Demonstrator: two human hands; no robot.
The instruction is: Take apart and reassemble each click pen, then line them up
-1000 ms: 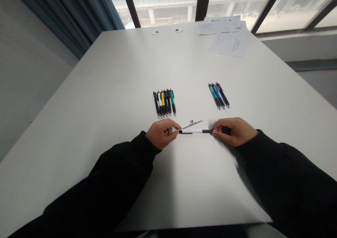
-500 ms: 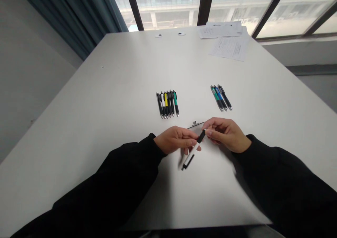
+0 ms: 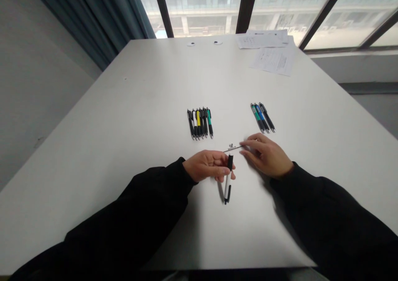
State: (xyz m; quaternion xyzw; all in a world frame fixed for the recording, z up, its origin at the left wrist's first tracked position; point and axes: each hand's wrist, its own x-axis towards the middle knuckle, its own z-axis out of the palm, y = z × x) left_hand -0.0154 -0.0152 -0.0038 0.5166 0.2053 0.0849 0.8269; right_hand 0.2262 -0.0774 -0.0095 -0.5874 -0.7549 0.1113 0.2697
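My left hand (image 3: 207, 168) is closed round a white and black pen barrel (image 3: 228, 180), held nearly upright over the white table (image 3: 130, 127). My right hand (image 3: 265, 154) reaches forward with its fingers stretched flat, the tips touching a thin ink refill (image 3: 234, 148) that lies on the table. A tiny part (image 3: 231, 145) sits beside the refill. Beyond my left hand lies a row of several pens (image 3: 200, 123), black, white, yellow and green. A second group of three pens (image 3: 263, 117), green, blue and black, lies past my right hand.
Printed paper sheets (image 3: 272, 53) lie at the table's far right corner. Two small round discs (image 3: 204, 43) sit at the far edge near the window. A blue curtain (image 3: 102, 20) hangs at the far left.
My right hand let go of the pen and moved forward onto the refill. My left hand turned the pen from level to nearly upright.
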